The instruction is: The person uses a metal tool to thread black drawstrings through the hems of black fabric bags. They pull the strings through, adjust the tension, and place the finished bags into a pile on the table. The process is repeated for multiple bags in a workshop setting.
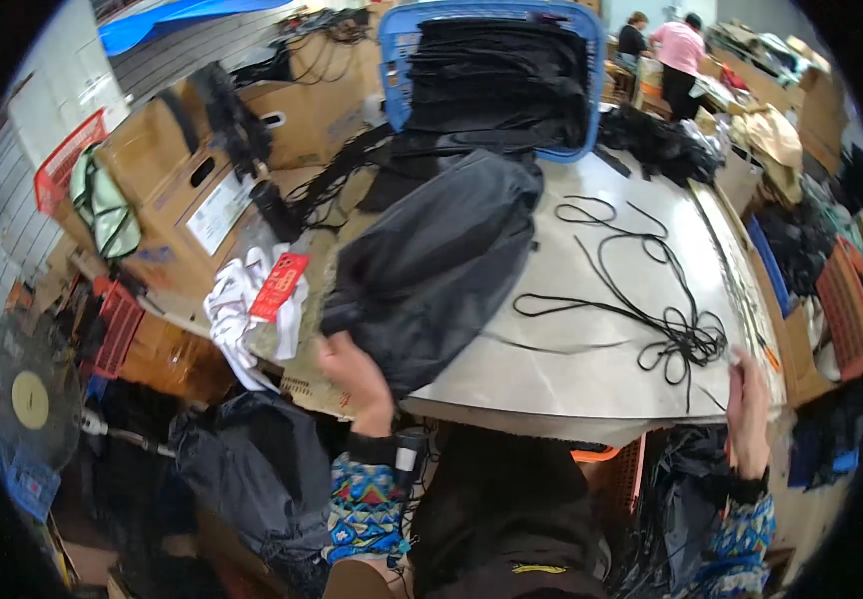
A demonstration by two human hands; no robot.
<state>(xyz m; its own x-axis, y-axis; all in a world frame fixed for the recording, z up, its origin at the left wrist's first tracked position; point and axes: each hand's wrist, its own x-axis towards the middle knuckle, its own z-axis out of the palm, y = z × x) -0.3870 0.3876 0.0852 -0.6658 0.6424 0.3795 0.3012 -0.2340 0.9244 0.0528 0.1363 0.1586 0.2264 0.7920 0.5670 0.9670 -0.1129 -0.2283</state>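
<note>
A black fabric bag (441, 255) lies slanted over the near left of the table, its upper end toward the blue basket. My left hand (355, 377) is closed on its near left corner, the fingertips partly hidden by the cloth. Over at the table's right edge is my right hand (747, 409), its fingers close together and slightly blurred. A strand of thin black cord (693, 339) runs up to that palm, and the hand seems to pinch it. The cord lies in loops with a tangled bunch beside the hand. Another blurred strand stretches from the bag's side toward the bunch.
A blue basket (596, 85) full of folded black cloth stands at the back. Cardboard boxes (177, 190) and white cloth with a red packet (279, 287) are at left. An orange-handled tool (769, 351) lies on the right edge. Two people (679, 50) work far behind.
</note>
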